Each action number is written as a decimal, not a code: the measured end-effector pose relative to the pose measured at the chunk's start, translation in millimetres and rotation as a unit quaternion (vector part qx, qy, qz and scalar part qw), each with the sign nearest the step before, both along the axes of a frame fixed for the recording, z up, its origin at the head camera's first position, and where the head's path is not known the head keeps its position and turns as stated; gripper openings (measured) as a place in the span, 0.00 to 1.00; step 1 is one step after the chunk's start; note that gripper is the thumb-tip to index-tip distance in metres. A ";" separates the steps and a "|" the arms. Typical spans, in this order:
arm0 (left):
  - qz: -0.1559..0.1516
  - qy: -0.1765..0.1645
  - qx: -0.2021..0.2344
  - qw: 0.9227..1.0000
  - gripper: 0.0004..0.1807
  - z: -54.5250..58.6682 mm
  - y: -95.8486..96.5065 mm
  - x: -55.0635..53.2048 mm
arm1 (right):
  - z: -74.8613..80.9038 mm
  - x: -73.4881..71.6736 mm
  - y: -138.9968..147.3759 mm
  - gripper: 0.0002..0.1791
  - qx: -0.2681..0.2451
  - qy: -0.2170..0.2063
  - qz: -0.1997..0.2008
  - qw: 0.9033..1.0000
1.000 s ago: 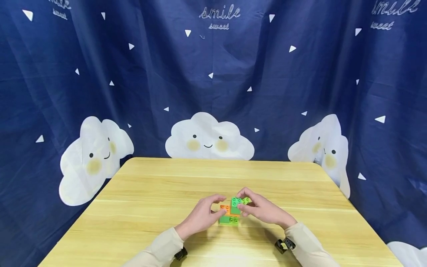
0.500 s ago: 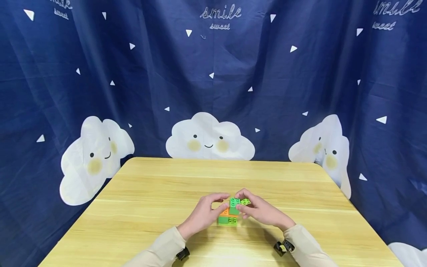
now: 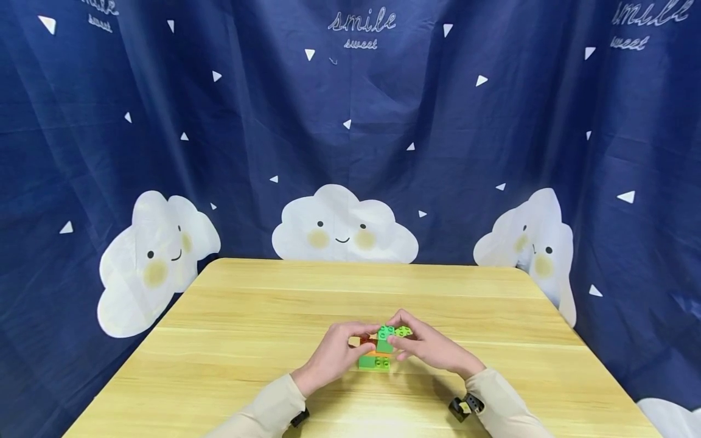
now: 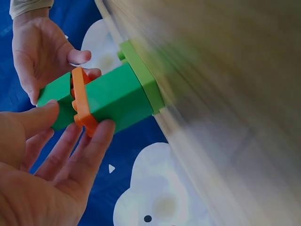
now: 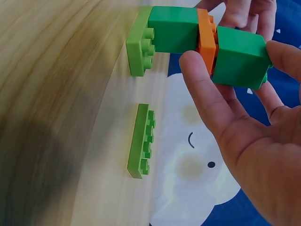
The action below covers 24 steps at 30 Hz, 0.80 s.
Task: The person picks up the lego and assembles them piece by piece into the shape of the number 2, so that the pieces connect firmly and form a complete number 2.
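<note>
A small stack of toy building bricks stands on the table. At its foot is a light green plate [image 4: 143, 77] with a green brick [image 4: 117, 92] on one end. Over that brick lies a thin orange plate [image 4: 83, 101]. A second green brick [image 5: 241, 59] sits above it, slightly tilted, with orange studs showing in the gap. My right hand [image 3: 432, 344] pinches this upper brick between thumb and fingers. From the other side my left hand [image 3: 328, 353] holds the same brick, thumb against its side, with a fingertip beside the orange plate.
A loose light green plate with studs [image 5: 141, 141] lies on the wooden table [image 3: 263, 304] just right of the stack. A dark blue curtain [image 3: 350, 152] with clouds hangs behind the table.
My left hand has moved right, its thumb and fingers closing in on the upper green brick and covering the orange plate. My right hand has stayed nearly in place on the brick.
</note>
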<state>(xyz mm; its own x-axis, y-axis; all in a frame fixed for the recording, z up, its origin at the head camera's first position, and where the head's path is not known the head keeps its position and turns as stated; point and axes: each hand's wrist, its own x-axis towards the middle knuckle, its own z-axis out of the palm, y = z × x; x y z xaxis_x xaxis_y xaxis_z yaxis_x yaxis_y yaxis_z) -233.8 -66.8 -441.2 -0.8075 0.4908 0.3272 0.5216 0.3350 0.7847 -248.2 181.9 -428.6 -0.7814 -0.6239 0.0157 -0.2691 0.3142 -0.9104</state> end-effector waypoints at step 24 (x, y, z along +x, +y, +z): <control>-0.005 0.003 -0.035 0.999 0.22 -3.4 -1.6 -1.0 | -1.3 -0.2 -0.4 0.15 -0.011 -0.015 -0.006 1.000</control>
<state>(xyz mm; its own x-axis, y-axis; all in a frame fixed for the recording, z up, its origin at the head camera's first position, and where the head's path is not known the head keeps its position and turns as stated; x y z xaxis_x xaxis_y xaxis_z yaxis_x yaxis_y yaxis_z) -234.8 -68.4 -444.6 -0.8006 0.5210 0.2959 0.5295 0.3841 0.7564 -248.4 181.4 -429.9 -0.7893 -0.6140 0.0047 -0.2372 0.2979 -0.9247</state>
